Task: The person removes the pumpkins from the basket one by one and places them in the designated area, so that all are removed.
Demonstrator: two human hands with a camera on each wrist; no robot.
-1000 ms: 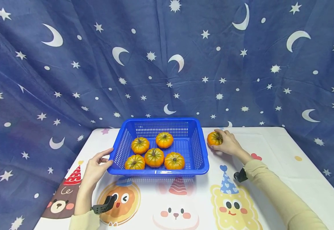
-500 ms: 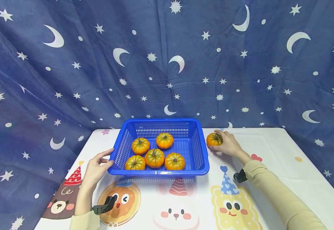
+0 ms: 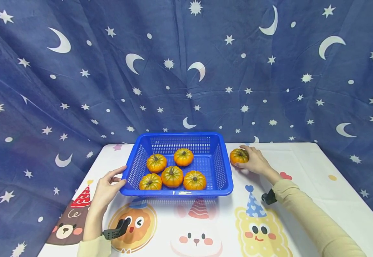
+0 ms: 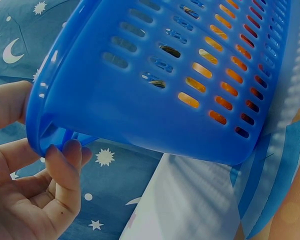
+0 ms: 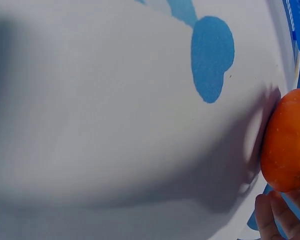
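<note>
A blue plastic basket point(image 3: 202, 193) with slotted walls stands on the table, holding several small orange pumpkins point(image 3: 172, 177) with green-streaked tops. My left hand point(image 3: 107, 189) holds the basket's rim at its left end. The left wrist view shows the fingers curled at the rim point(image 4: 36, 107), with orange visible through the slots. Just right of the basket, my right hand point(image 3: 255, 162) grips another pumpkin point(image 3: 238, 156) low over or on the table. That pumpkin point(image 5: 287, 142) is cut off by the edge of the right wrist view, where only some fingertips show.
A white tablecloth point(image 3: 228, 228) printed with cartoon animals covers the table. Behind it hangs a dark blue curtain point(image 3: 186, 107) with moons and stars. The basket's right wall is close to the pumpkin in my right hand.
</note>
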